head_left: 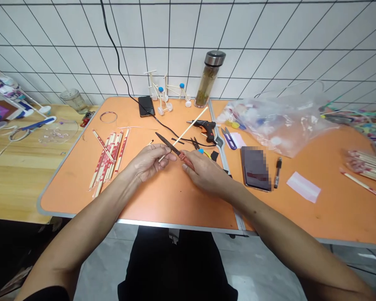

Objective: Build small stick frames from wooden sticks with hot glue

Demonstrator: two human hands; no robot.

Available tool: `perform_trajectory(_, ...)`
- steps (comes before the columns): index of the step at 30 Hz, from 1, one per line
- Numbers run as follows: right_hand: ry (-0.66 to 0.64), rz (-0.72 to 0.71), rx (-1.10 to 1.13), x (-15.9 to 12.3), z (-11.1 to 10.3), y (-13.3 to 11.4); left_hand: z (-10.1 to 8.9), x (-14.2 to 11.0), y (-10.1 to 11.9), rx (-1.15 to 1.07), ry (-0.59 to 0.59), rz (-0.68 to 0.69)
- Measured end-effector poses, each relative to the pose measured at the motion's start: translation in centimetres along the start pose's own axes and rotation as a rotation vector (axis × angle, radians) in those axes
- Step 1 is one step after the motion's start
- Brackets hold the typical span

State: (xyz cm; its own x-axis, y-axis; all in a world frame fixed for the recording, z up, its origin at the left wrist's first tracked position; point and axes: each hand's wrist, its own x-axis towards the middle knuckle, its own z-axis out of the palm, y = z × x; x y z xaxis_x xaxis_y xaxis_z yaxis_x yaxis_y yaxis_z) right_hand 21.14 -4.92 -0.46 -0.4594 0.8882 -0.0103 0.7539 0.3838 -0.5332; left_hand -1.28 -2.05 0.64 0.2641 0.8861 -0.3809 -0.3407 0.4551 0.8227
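Note:
My left hand (153, 162) pinches a thin pale chopstick (192, 124), which slants up and away to the right above the orange table (172, 205). In my right hand (203, 169) is a knife with a reddish handle (187, 159). Its dark blade (166, 142) crosses the chopstick close to my left fingertips; whether it cuts in, I cannot tell. Left of my hands lie several wrapped chopsticks (106, 161) in red and white sleeves. A black glue gun (207, 128) rests beyond my right hand, with pliers (195, 143) partly hidden near it.
Small stick models (166, 94) with blue caps and a glass tea bottle (209, 79) stand at the back. A phone (146, 106), thread snips (229, 138), a larger phone (257, 167), a marker (278, 172) and a plastic bag (275, 121) lie around. A black cable (167, 129) crosses the table.

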Motion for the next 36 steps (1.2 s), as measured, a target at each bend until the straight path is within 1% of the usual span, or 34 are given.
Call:
perform_trajectory(8,0.048,-0.049,0.058,0.0,-0.1,0.8,0.1,0.0,-0.1,-0.035,-0.043,0.0)
perform_trajectory(15,0.057,-0.081,0.076,0.2,0.0,1.0,0.7,-0.7,0.6,-0.076,0.012,-0.064)
perform_trajectory(20,0.073,-0.094,0.067,0.3,0.2,1.2,0.3,-0.5,0.5,-0.086,0.001,-0.109)
perform_trajectory(23,0.073,-0.096,0.039,0.3,0.2,1.1,0.1,-0.2,0.3,-0.098,-0.019,-0.102)
perform_trajectory(30,0.037,-0.062,-0.007,0.4,0.0,0.9,0.3,-0.2,0.0,-0.129,0.001,-0.072)
perform_trajectory(36,0.027,-0.082,-0.006,0.4,-0.4,0.8,0.2,-0.3,0.1,-0.135,-0.011,-0.079)
